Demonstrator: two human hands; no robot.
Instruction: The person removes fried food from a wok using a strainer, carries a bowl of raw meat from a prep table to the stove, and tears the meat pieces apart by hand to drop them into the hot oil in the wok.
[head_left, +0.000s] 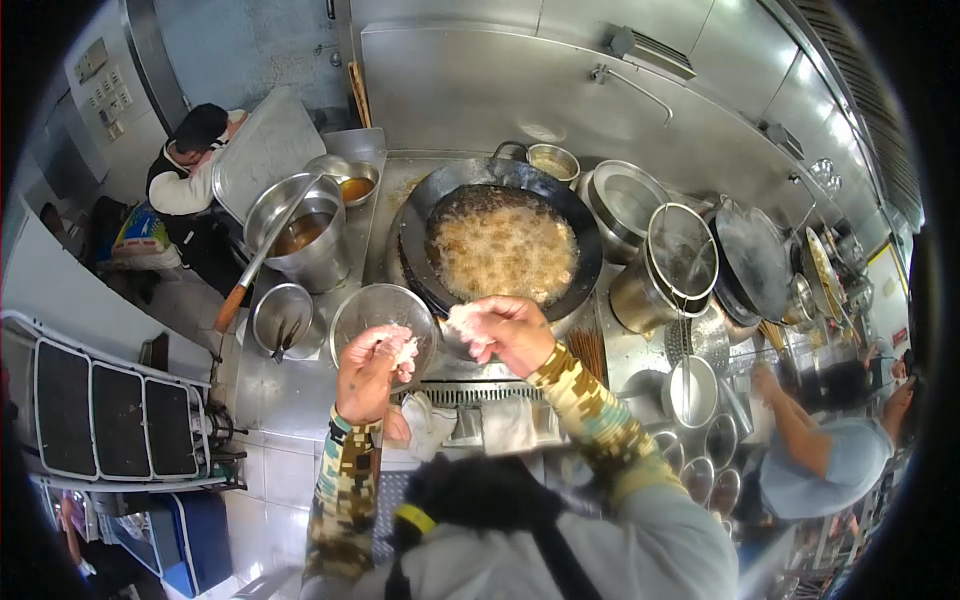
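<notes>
A large black wok [590, 220] of bubbling oil stands in front of me, with many golden pieces of frying food [505, 250] in it. At the wok's near edge, my right hand [515, 340] is closed on a pale, coated-looking food piece [464, 318]. My left hand [368, 375] is to the left and a bit lower, fingers curled round another pale food piece [406, 353]. It is over the near part of a round metal bowl or strainer [372, 300], whose contents I cannot make out. The exact kind of food is unclear.
On the left are a steel pot [345, 255] with brown liquid and a wooden-handled ladle [232, 305]. At right stand a strainer over a pot [655, 290] and a second, steaming wok [755, 260]. One person [830, 455] works at right; another [185, 185] is at far left.
</notes>
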